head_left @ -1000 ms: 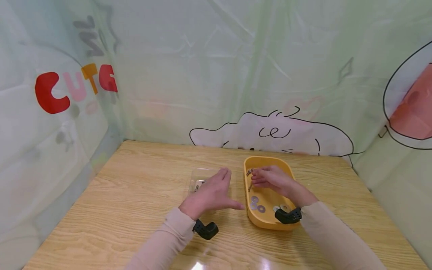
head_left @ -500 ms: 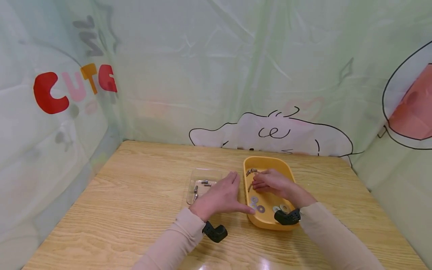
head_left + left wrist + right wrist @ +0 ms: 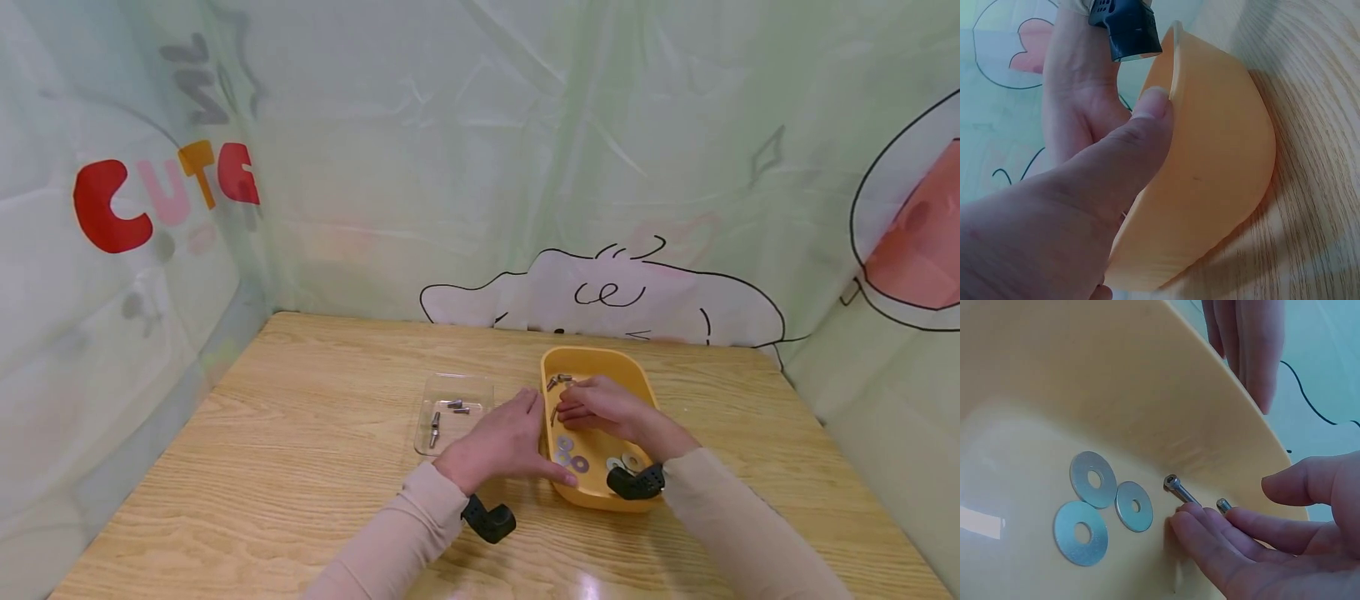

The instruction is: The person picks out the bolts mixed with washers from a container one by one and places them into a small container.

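An orange plastic bin [image 3: 600,357] stands on the table with my right hand [image 3: 607,408] inside it. In the right wrist view, the right fingertips reach one socket head screw [image 3: 1180,489] against the bin's wall, the thumb held apart from the fingers. A second screw's threaded end [image 3: 1224,505] shows just beyond the index finger; part of it is hidden. My left hand [image 3: 502,442] rests at the bin's left rim, straight fingers along the outer wall and thumb on the edge near the front corner. Several flat washers [image 3: 1136,506] lie on the bin's floor.
Left of the bin, a clear plastic tray [image 3: 427,392] holds several screws [image 3: 435,421]. The wooden table [image 3: 322,400] runs back to a printed curtain [image 3: 420,167]. Each wrist wears a black camera [image 3: 489,521].
My left hand has moved right from over the clear tray to the bin's left rim, uncovering the screws in the tray. My right hand stays inside the bin, with only small finger movement.
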`<state>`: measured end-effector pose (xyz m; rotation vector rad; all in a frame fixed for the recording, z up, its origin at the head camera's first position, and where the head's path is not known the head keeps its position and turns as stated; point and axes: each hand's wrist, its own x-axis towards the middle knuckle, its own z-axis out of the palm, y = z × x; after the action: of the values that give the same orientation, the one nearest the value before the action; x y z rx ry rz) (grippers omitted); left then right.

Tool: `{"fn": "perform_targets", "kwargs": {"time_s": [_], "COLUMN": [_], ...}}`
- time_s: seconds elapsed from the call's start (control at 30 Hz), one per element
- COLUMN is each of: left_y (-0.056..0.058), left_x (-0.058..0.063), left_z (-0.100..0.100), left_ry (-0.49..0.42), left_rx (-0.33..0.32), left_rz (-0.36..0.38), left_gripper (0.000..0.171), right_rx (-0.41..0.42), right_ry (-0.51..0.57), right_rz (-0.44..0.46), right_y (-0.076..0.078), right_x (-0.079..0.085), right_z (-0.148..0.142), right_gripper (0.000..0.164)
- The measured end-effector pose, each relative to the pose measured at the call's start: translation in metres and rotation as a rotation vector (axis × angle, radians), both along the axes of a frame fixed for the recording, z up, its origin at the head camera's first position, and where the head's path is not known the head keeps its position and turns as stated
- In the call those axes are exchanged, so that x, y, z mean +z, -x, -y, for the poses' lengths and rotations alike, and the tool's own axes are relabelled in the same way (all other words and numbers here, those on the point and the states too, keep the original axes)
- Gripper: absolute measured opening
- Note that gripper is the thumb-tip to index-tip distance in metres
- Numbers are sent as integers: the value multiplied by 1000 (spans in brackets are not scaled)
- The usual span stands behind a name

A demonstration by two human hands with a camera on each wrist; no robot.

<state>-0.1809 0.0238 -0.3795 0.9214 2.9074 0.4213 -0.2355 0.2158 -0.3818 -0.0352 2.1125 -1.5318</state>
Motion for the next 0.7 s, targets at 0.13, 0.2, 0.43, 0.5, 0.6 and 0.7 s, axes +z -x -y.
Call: {"fn": "perform_targets", "kwargs": {"time_s": [0.13, 0.2, 0.43, 0.5, 0.6, 0.7], "left_y": [0, 0, 0, 0, 1, 1], "left_x": [1, 2, 5, 6, 8, 9], "left_z": [-1, -1, -3, -3, -5, -6], "left_ry": [16, 32, 99, 101, 109, 117], "left_rx": [-13, -19, -9, -4, -4, -9], "left_rz": [-27, -42, -28, -19, -14, -11], "left_gripper": [114, 114, 109, 108, 105, 103], "right_rx": [8, 5, 8, -2, -18, -31], "right_ry": [-8, -11, -17, -25, -24, -28], "right_rz": [7, 14, 27, 26, 26, 25], "right_y": [0, 0, 1, 2, 3, 3], "right_x": [0, 0, -2, -3, -4, -4], "right_z": [-1, -1, 1, 1, 2, 2], "right_gripper": [46, 46, 45, 44, 42, 41]}}
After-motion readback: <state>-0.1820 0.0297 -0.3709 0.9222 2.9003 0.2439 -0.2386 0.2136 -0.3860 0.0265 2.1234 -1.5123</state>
